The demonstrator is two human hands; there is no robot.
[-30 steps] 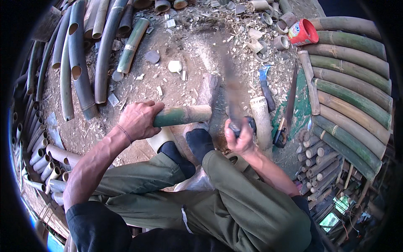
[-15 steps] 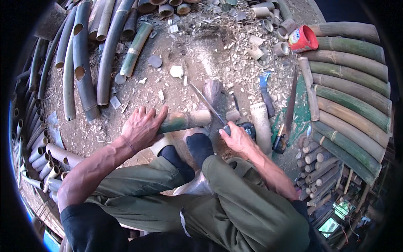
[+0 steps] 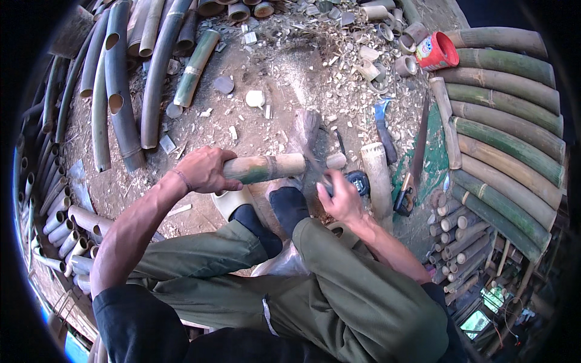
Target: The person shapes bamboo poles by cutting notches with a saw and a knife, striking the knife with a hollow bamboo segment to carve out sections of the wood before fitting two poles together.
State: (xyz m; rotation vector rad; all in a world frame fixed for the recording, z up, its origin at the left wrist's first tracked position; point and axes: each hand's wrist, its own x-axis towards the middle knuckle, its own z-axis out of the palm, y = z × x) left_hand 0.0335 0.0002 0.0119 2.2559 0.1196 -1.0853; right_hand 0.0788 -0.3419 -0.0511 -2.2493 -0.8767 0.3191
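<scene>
On my feed, I can't read any word or number for certain. The only printing I can pick out is on the red tub (image 3: 445, 54) at upper right: a white and blue label (image 3: 425, 46) on its side, too small for me to make out. Lighter marks show on a black rounded object (image 3: 358, 183); I can't tell whether they're lettering.
</scene>
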